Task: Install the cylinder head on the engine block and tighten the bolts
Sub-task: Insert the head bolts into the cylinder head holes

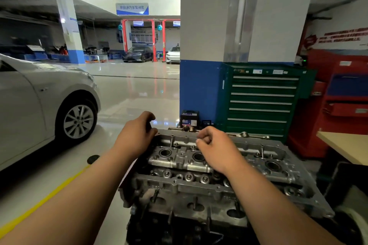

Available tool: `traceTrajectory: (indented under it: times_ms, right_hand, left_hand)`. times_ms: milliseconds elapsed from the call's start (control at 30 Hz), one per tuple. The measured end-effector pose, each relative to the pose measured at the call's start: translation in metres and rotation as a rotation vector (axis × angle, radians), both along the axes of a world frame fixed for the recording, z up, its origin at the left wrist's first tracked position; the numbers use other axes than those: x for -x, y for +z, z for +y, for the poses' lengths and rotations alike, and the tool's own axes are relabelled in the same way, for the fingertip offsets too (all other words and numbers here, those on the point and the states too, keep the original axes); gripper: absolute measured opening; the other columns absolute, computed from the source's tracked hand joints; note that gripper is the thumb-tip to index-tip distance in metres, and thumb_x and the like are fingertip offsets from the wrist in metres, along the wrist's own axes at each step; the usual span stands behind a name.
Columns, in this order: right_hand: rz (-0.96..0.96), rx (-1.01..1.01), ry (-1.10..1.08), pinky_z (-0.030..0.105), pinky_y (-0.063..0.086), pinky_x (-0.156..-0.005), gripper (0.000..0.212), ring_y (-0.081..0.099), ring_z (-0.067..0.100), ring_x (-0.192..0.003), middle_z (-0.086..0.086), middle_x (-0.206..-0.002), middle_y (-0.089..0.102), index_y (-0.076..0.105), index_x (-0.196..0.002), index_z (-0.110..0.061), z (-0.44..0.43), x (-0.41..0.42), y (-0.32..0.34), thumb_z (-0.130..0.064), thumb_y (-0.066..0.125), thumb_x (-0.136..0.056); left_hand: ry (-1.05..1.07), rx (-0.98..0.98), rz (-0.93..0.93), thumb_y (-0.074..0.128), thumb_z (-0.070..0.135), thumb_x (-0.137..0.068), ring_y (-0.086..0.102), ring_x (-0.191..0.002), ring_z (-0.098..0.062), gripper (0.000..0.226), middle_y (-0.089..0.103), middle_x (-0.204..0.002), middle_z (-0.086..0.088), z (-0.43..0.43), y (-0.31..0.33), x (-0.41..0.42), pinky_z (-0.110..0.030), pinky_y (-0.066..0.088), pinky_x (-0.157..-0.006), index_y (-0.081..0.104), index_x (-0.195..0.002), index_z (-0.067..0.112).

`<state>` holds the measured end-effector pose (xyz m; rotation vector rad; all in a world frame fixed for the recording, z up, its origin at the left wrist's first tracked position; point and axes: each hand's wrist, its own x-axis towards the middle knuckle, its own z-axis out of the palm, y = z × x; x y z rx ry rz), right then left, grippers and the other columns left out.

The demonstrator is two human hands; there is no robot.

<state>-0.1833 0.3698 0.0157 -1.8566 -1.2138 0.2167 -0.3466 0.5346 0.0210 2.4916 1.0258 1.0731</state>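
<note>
Big silver car [35,105] parked on the left, and a white-and-blue pillar [235,26] straight ahead with a green drawer cabinet [260,101] up against it. The cylinder head [219,177] is front and centre in the head view, right under the person's arms. It sits on the darker engine block [163,230], valve side up, with studs poking out of the near face. The left hand [137,135] is on the head's far left corner, fingers hooked over the back edge and thumb on top, so it's properly gripping it. The right hand [217,149] hangs over the far middle of the head, fingers curled in tight with the tips bunched together. Can't tell if there's anything small pinched in there. A small black battery [189,118] sits on the floor just behind the head.
</note>
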Motion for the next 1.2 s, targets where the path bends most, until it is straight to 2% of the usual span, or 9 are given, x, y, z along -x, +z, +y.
traceTrajectory:
  times_ms: [133, 233, 367, 567, 733, 833, 900, 1033, 1200]
  right_hand:
    - [0.039, -0.008, 0.013, 0.013, 0.037, -0.041, 0.004, 0.050, -0.003, -0.048, -0.012, -0.070, 0.058, 0.057, -0.092, -0.031, -0.002, 0.000, 0.000, -0.027, 0.057, -0.093]
    - [0.037, 0.000, 0.016, 0.017, 0.038, -0.045, 0.004, 0.050, 0.001, -0.053, -0.012, -0.070, 0.057, 0.057, -0.094, -0.031, -0.002, -0.001, 0.000, -0.027, 0.056, -0.093]
    - [0.037, -0.009, 0.025, 0.022, 0.039, -0.050, 0.004, 0.051, 0.005, -0.056, -0.011, -0.071, 0.057, 0.057, -0.094, -0.031, -0.001, -0.002, -0.001, -0.027, 0.055, -0.092]
    - [0.003, 0.010, 0.022, 0.024, 0.039, -0.049, 0.004, 0.045, 0.006, -0.047, -0.012, -0.056, 0.053, 0.057, -0.092, -0.030, 0.002, -0.004, -0.003, -0.027, 0.055, -0.092]
    - [0.003, 0.012, 0.027, 0.023, 0.039, -0.048, 0.005, 0.045, 0.005, -0.046, -0.012, -0.056, 0.053, 0.058, -0.092, -0.030, 0.002, -0.004, -0.003, -0.026, 0.055, -0.092]
    - [-0.008, 0.010, 0.022, 0.023, 0.039, -0.050, 0.005, 0.046, 0.005, -0.048, -0.012, -0.055, 0.053, 0.057, -0.090, -0.030, 0.002, -0.003, -0.003, -0.026, 0.055, -0.091]
    - [-0.002, 0.004, 0.021, 0.023, 0.040, -0.050, 0.005, 0.046, 0.006, -0.048, -0.012, -0.055, 0.053, 0.057, -0.089, -0.030, 0.002, -0.003, -0.003, -0.026, 0.055, -0.091]
    - [-0.003, 0.013, 0.032, 0.025, 0.043, -0.052, 0.007, 0.048, 0.007, -0.050, -0.010, -0.058, 0.055, 0.055, -0.086, -0.031, 0.002, -0.004, -0.003, -0.026, 0.054, -0.091]
    - [-0.007, 0.012, 0.036, 0.027, 0.046, -0.054, 0.008, 0.048, 0.008, -0.050, -0.010, -0.057, 0.056, 0.054, -0.085, -0.032, 0.001, -0.003, -0.002, -0.026, 0.054, -0.091]
  left_hand:
    - [-0.050, -0.074, 0.042, 0.057, 0.016, -0.092, 0.063, -0.089, -0.025, 0.036, 0.067, -0.093, -0.001, -0.011, 0.006, -0.014, -0.027, 0.040, -0.068, 0.051, -0.127, 0.021]
    - [-0.046, -0.084, 0.110, 0.055, 0.014, -0.093, 0.058, -0.082, -0.022, 0.038, 0.062, -0.089, 0.002, -0.015, 0.010, -0.022, -0.027, 0.039, -0.068, 0.050, -0.130, 0.021]
    - [0.010, -0.124, 0.039, 0.054, 0.012, -0.092, 0.062, -0.091, -0.028, 0.038, 0.067, -0.099, -0.003, -0.011, 0.021, -0.015, -0.028, 0.040, -0.069, 0.052, -0.129, 0.020]
    - [-0.022, -0.075, 0.051, 0.056, 0.012, -0.091, 0.061, -0.104, -0.026, 0.037, 0.069, -0.102, -0.006, -0.015, 0.017, -0.010, -0.024, 0.036, -0.075, 0.055, -0.127, 0.018]
    - [-0.033, -0.040, 0.045, 0.058, 0.013, -0.090, 0.062, -0.095, -0.021, 0.034, 0.064, -0.089, 0.004, -0.014, 0.016, -0.012, -0.023, 0.036, -0.071, 0.056, -0.123, 0.021]
    - [-0.008, -0.058, 0.113, 0.056, 0.014, -0.091, 0.061, -0.088, -0.025, 0.036, 0.066, -0.091, -0.001, -0.015, 0.013, -0.015, -0.025, 0.036, -0.068, 0.054, -0.126, 0.019]
    - [0.016, -0.062, 0.073, 0.056, 0.013, -0.091, 0.061, -0.090, -0.025, 0.037, 0.067, -0.092, -0.002, -0.014, 0.013, -0.014, -0.025, 0.035, -0.069, 0.054, -0.127, 0.017]
    - [0.016, -0.029, 0.053, 0.057, 0.012, -0.089, 0.052, -0.080, -0.014, 0.035, 0.057, -0.087, 0.007, -0.016, 0.014, -0.015, -0.023, 0.034, -0.070, 0.056, -0.123, 0.019]
    - [-0.024, -0.024, 0.082, 0.056, 0.011, -0.089, 0.058, -0.087, -0.019, 0.034, 0.064, -0.095, 0.002, -0.020, 0.020, -0.017, -0.023, 0.035, -0.070, 0.058, -0.122, 0.020]
